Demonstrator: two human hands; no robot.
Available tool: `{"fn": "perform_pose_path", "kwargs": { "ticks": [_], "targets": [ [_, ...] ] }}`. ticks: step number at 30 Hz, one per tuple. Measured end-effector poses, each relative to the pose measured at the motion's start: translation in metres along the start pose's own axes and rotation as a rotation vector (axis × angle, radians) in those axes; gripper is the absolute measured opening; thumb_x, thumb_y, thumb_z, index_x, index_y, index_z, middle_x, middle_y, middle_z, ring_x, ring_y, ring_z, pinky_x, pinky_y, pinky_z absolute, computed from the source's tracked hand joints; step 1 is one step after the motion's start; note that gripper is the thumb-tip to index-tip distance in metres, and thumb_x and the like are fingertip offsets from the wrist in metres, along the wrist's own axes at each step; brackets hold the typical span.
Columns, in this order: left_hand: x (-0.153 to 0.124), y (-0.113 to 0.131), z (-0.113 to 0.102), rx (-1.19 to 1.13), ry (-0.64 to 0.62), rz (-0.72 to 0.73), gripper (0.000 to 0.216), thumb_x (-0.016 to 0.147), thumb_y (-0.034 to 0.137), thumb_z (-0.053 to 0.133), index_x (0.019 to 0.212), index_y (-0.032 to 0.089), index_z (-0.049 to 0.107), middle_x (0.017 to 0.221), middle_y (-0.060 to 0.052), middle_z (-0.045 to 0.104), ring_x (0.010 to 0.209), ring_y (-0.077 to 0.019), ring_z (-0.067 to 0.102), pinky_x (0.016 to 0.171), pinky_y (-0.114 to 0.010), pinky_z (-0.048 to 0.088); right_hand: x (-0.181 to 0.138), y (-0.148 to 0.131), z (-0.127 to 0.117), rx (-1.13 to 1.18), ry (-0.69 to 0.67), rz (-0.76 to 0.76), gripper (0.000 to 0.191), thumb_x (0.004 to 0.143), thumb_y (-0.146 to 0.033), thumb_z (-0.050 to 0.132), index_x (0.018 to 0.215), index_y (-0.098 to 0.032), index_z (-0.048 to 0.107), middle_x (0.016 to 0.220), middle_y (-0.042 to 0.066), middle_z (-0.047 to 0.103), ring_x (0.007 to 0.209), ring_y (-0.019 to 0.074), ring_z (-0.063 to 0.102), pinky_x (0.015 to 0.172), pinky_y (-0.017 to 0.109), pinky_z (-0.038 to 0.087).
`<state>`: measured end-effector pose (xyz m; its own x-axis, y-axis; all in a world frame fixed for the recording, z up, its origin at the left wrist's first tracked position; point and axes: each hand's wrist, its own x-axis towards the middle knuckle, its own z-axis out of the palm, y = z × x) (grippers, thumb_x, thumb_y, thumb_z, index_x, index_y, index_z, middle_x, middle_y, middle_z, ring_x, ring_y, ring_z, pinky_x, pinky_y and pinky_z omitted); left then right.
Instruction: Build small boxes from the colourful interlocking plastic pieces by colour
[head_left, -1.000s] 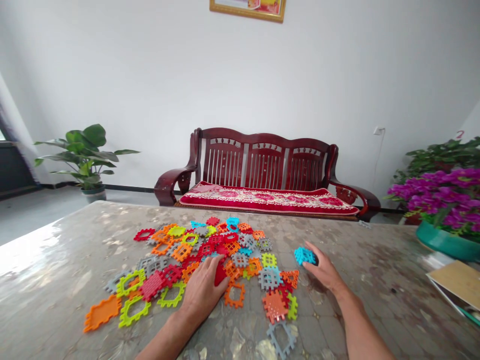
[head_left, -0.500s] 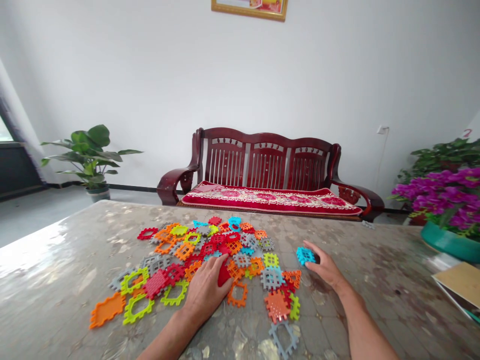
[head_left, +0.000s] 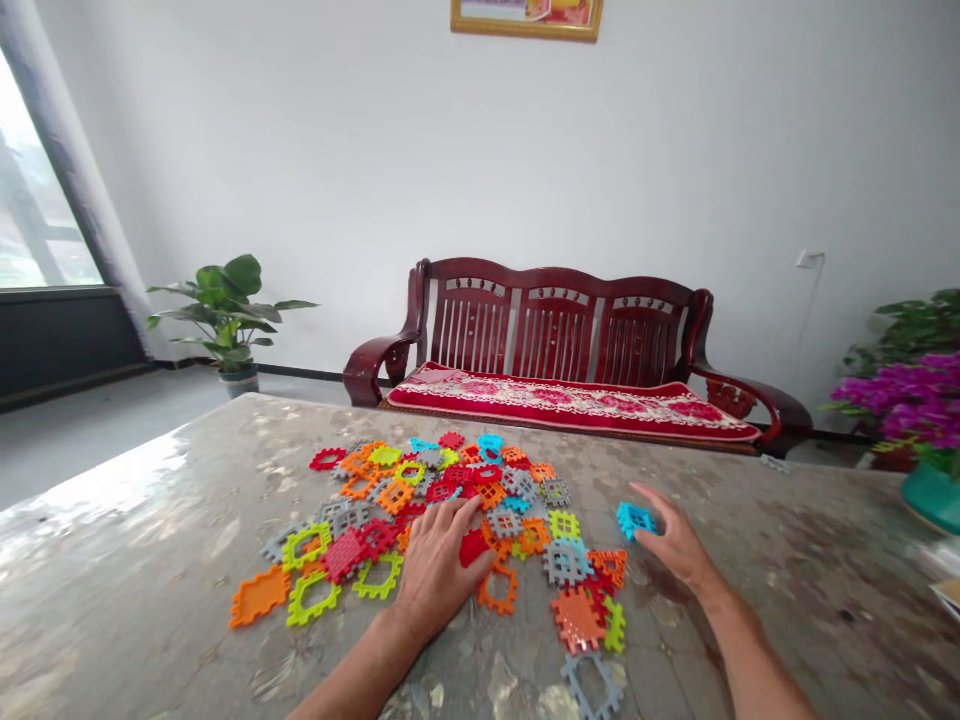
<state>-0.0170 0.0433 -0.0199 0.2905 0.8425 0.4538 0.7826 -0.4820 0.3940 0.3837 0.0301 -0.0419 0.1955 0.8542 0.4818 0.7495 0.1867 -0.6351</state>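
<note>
Showing one mottled bench [head_left: 172, 660] beneath one pile of toothed pieces [head_left: 346, 553], too overlapped for an exact count. Beyond the pile, showing one settee [head_left: 556, 325] with three slatted back panels. Resting the left hand [head_left: 441, 550] over the pile's near side, thumb spread from fingers, upon one red piece [head_left: 472, 547], mostly covered. Curving the right hand [head_left: 679, 542], right of the pile, around one blue block [head_left: 634, 520], latticed face up. Cannot tell gripping from mere touching for either, nor the block's long axis.

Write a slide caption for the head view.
Left hand at jumbled toothed pieces, right hand at a blue piece, on a table facing a bench.
</note>
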Motion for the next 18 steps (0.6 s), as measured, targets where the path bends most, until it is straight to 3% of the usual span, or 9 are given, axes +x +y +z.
{"fn": "perform_pose_path", "kwargs": {
  "ticks": [3, 5, 10, 14, 18],
  "targets": [
    [0.007, -0.003, -0.003, 0.088, 0.093, -0.072, 0.046, 0.084, 0.035, 0.058, 0.129, 0.027, 0.057, 0.131, -0.007, 0.057, 0.121, -0.0257, 0.048, 0.103, -0.042, 0.037, 0.003, -0.026, 0.008, -0.02, 0.033, -0.096, 0.052, 0.067, -0.027, 0.056, 0.117, -0.022, 0.065, 0.126, 0.01, 0.062, 0.121, 0.0269, 0.053, 0.11, 0.047, 0.034],
    [0.013, -0.008, -0.006, 0.157, 0.113, -0.15, 0.043, 0.086, 0.036, 0.055, 0.128, 0.026, 0.059, 0.133, -0.008, 0.056, 0.124, -0.0273, 0.046, 0.105, -0.043, 0.035, 0.003, -0.046, 0.019, -0.004, -0.018, -0.139, 0.046, 0.072, -0.026, 0.054, 0.116, -0.022, 0.066, 0.126, 0.009, 0.062, 0.121, 0.0256, 0.053, 0.11, 0.047, 0.035],
    [0.022, -0.019, -0.01, 0.291, -0.024, -0.34, 0.05, 0.086, 0.047, 0.053, 0.131, 0.024, 0.059, 0.144, -0.015, 0.047, 0.134, -0.0361, 0.038, 0.108, -0.053, 0.029, -0.005, -0.087, 0.053, -0.013, -0.233, -0.183, 0.042, 0.082, -0.035, 0.055, 0.122, -0.023, 0.063, 0.134, 0.009, 0.058, 0.127, 0.0257, 0.049, 0.111, 0.048, 0.034],
    [0.02, -0.018, -0.012, 0.284, -0.161, -0.27, 0.049, 0.086, 0.05, 0.051, 0.127, 0.026, 0.063, 0.141, -0.016, 0.051, 0.131, -0.0356, 0.043, 0.104, -0.051, 0.033, -0.011, -0.098, 0.067, -0.035, -0.37, -0.149, 0.045, 0.087, -0.046, 0.055, 0.126, -0.025, 0.062, 0.136, 0.009, 0.057, 0.128, 0.0269, 0.049, 0.11, 0.049, 0.035],
    [0.025, -0.006, -0.023, 0.212, -0.217, -0.22, 0.041, 0.089, 0.054, 0.042, 0.102, 0.03, 0.072, 0.116, -0.008, 0.067, 0.11, -0.0294, 0.058, 0.092, -0.044, 0.042, -0.015, -0.099, 0.068, 0.026, -0.443, -0.135, 0.039, 0.092, -0.048, 0.047, 0.115, -0.026, 0.069, 0.125, 0.008, 0.065, 0.12, 0.0259, 0.055, 0.106, 0.046, 0.039]
  ]
}}
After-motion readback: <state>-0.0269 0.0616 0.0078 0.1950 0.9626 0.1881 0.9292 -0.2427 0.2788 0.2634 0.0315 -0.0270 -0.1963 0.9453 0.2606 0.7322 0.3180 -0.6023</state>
